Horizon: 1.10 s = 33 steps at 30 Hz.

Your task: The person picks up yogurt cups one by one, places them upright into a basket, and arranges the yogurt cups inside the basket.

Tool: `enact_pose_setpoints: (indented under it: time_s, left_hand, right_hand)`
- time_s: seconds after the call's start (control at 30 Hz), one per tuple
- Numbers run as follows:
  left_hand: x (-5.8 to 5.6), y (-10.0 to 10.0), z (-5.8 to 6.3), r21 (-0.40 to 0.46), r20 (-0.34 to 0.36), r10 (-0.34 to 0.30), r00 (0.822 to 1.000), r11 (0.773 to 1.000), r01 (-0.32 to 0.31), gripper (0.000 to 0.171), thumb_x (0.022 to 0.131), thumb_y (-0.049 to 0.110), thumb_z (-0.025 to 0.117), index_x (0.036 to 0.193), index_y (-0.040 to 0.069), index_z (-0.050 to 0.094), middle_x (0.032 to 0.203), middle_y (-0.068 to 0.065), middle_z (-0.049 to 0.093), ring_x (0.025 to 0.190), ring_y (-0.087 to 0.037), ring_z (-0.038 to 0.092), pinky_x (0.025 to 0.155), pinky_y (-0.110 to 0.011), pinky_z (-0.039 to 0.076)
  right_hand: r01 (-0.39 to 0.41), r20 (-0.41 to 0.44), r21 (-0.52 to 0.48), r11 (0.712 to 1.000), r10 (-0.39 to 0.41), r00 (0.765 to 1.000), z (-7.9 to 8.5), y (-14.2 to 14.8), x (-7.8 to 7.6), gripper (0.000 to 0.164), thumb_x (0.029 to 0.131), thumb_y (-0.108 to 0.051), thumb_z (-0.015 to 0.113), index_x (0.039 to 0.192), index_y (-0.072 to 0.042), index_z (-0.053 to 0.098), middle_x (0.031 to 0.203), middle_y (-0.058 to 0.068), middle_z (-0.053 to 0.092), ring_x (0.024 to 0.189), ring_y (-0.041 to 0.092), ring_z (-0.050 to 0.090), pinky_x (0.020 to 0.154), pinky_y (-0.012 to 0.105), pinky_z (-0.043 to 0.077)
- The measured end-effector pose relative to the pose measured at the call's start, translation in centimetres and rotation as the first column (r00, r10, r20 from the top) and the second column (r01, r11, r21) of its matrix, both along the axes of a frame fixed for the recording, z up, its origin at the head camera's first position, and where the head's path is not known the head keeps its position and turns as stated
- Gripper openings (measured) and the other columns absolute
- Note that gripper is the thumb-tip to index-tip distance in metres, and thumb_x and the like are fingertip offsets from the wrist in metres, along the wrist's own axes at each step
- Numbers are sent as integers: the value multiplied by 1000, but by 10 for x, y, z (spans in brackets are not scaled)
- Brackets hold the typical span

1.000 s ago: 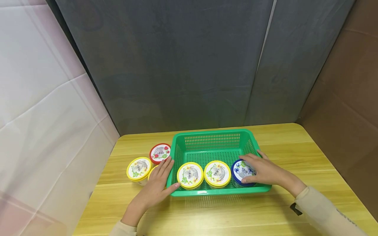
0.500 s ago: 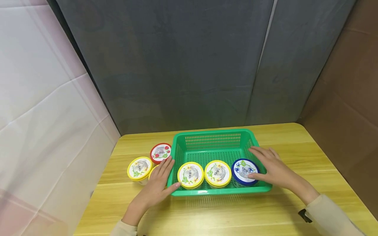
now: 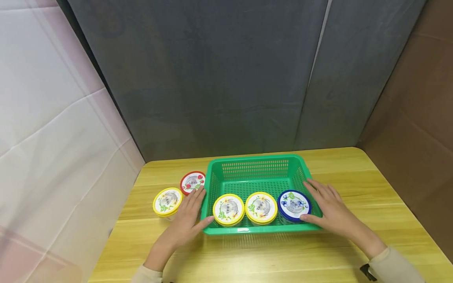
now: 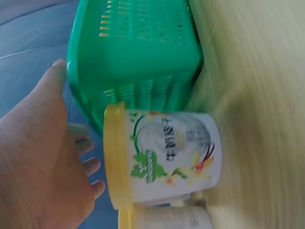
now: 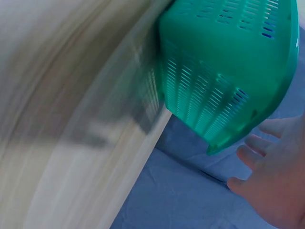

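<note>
A green plastic basket (image 3: 255, 231) stands on the table, with three lidded tubs in a row along its near side. Two have yellow lids: the left tub (image 3: 228, 210) and the middle tub (image 3: 261, 208). The right one, a blue-lidded tub (image 3: 294, 206), shows blueberries on top. My left hand (image 3: 184, 220) lies with extended fingers at the basket's left rim, above a yellow-lidded tub (image 4: 167, 157) outside it. Relaxed fingers of my right hand (image 3: 334, 208) are spread at the right rim, thumb tip beside the blue lid. Neither hand grips anything.
Left of the basket stand another yellow-lidded tub (image 3: 168, 201) and a red-lidded tub (image 3: 192, 182), partly covered by the left fingers. Behind the wooden table (image 3: 247, 259) rises a dark grey partition (image 3: 212, 78), with a brown panel (image 3: 421, 98) on the right.
My right hand has come off the blue-lidded tub and moved right to the basket's right rim. My left hand has shifted slightly at the left rim. The basket stays in place.
</note>
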<state>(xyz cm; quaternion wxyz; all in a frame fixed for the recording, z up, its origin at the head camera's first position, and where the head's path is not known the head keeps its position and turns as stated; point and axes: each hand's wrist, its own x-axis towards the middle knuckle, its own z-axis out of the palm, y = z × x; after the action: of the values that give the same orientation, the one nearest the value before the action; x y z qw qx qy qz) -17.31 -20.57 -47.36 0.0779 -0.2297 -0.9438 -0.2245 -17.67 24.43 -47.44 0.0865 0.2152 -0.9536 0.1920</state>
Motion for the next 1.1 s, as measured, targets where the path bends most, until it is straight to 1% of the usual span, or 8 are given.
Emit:
enact_pose_setpoints:
  time_s: [0.13, 0.3, 0.43, 0.53, 0.63, 0.83, 0.97, 1.1]
  left_hand:
    - [-1, -10, 2, 7, -13, 29, 999, 1000, -29, 83, 94, 43, 62, 156, 2, 24, 164, -17, 26, 150, -43, 24, 118, -65, 20]
    - [-1, -23, 4, -44, -6, 90, 996, 995, -90, 83, 95, 45, 61, 156, 2, 24, 163, -18, 25, 150, -45, 21, 118, -65, 19]
    - [-1, -31, 5, -65, 13, 120, 993, 991, -119, 86, 94, 47, 62, 156, 2, 24, 163, -18, 26, 150, -46, 20, 119, -66, 18]
    - [0, -34, 6, -78, 16, 123, 992, 990, -122, 89, 92, 49, 64, 156, 2, 25, 163, -19, 27, 149, -47, 20, 118, -67, 17]
    - [1, -35, 7, -82, 3, 118, 993, 990, -118, 91, 89, 50, 67, 154, -1, 29, 160, -21, 32, 148, -48, 24, 118, -66, 19]
    - [3, -37, 6, -70, -18, 115, 993, 991, -116, 90, 87, 51, 69, 149, -6, 35, 151, -27, 42, 143, -50, 29, 116, -65, 22]
    - [3, -38, 6, -84, 3, 122, 992, 989, -122, 93, 84, 51, 72, 148, -6, 36, 151, -27, 43, 144, -49, 29, 117, -64, 21]
    - [2, -40, 4, -108, 37, 133, 990, 986, -129, 100, 79, 53, 76, 149, -6, 35, 152, -26, 41, 145, -48, 28, 119, -63, 20]
  right_hand:
    - [14, 5, -9, 1000, -14, 1000, -5, -1, 3, 96, 83, -57, 71, 156, -9, 30, 160, 18, 28, 146, 43, 27, 119, 66, 14]
    - [20, -5, -19, 1000, -20, 1000, -11, 0, 6, 94, 84, -56, 70, 155, -9, 30, 161, 18, 27, 146, 43, 27, 118, 66, 16]
    - [20, -8, -31, 999, -20, 1000, -14, 0, 8, 94, 84, -55, 70, 155, -8, 30, 161, 18, 26, 146, 43, 27, 117, 66, 17]
    - [21, -1, -44, 999, -21, 1000, -15, 1, 10, 95, 84, -55, 71, 155, -7, 29, 162, 18, 25, 146, 43, 26, 118, 66, 15]
    - [23, 5, -56, 998, -22, 1000, -16, 1, 12, 97, 83, -54, 72, 156, -7, 28, 163, 18, 23, 147, 42, 24, 119, 65, 14]
    - [28, 3, -54, 998, -28, 1000, -19, 1, 12, 99, 83, -54, 72, 157, -7, 25, 163, 18, 22, 148, 41, 23, 115, 67, 18]
    - [31, -2, -61, 998, -31, 1000, -22, 1, 11, 100, 83, -53, 72, 156, -5, 25, 163, 19, 22, 148, 41, 23, 117, 66, 16]
    - [32, 2, -62, 998, -32, 999, -24, 1, 10, 100, 83, -53, 72, 157, -5, 25, 164, 18, 20, 148, 42, 22, 121, 63, 10]
